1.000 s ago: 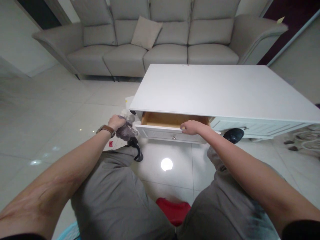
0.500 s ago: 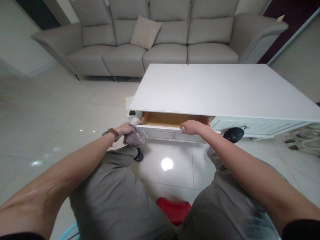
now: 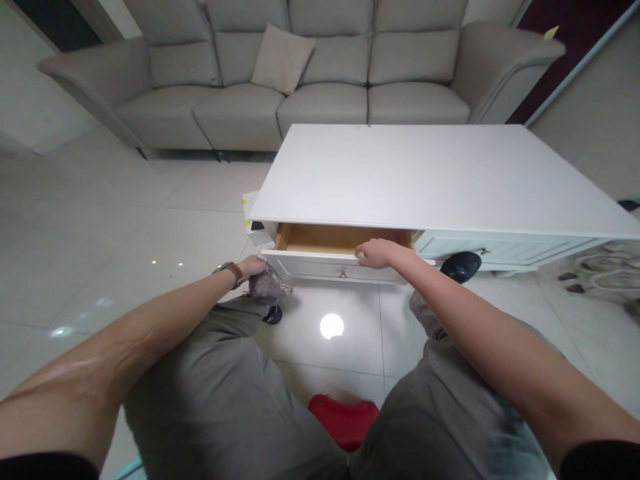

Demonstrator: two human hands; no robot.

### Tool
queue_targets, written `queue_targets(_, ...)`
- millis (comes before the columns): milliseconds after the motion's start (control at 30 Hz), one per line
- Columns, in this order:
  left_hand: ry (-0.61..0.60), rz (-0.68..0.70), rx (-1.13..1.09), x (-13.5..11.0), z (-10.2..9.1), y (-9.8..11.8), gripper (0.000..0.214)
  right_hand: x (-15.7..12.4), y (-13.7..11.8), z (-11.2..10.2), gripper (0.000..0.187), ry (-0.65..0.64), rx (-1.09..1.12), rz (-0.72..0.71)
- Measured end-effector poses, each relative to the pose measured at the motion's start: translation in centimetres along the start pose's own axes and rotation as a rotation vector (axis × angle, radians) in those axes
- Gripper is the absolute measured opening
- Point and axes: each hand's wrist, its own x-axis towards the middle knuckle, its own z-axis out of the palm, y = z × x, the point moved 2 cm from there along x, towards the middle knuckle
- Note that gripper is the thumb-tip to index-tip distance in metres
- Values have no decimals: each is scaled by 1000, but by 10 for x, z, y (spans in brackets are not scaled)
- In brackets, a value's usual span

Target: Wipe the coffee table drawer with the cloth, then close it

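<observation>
A white coffee table (image 3: 400, 173) stands before me with its left drawer (image 3: 320, 267) pulled partway out. Bare light wood shows inside that drawer. My right hand (image 3: 377, 253) is closed over the top edge of the drawer front, right of its small metal knob (image 3: 343, 274). At the drawer's left corner, my left hand (image 3: 254, 265) grips a patterned grey-purple cloth (image 3: 269, 283), which hangs down against the outer side of the drawer front. A watch with a brown strap (image 3: 233, 272) is on my left wrist.
A grey sofa (image 3: 240, 113) with a beige cushion (image 3: 283, 60) stands behind the table. A white box (image 3: 251, 207) is left of the table. The red seat (image 3: 345, 420) shows between my legs. My black shoe (image 3: 461, 267) is near the closed right drawer (image 3: 500, 250).
My left hand has moved slightly down along the drawer's left corner with the cloth. My right hand keeps its hold on the drawer edge. The whole view has shifted a little.
</observation>
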Motion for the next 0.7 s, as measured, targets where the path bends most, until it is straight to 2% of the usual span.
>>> queue_targets(100, 1, -48, -46, 6, -20, 3, 15, 0, -2, -3, 44, -12, 5, 10)
queue_targets(233, 188, 124, 210, -1, -55, 21, 13, 2, -4, -4, 43, -21, 5, 7)
queue_targets(333, 352, 269, 413, -23, -63, 42, 19, 3, -3, -4, 44, -22, 1, 9)
queue_targets(400, 406, 373, 515, -40, -56, 57, 22, 3, -2, -3, 45, -29, 0, 11)
queue_targets(433, 393, 420, 572, -48, -49, 63, 23, 2, -2, -3, 46, -34, 2, 11)
queue_targets(567, 246, 546, 783, -67, -14, 82, 24, -2, -1, -5, 49, -60, 29, 3)
queue_targets(700, 191, 656, 839, -75, 12, 100, 25, -9, 4, -12, 49, -23, 55, -24)
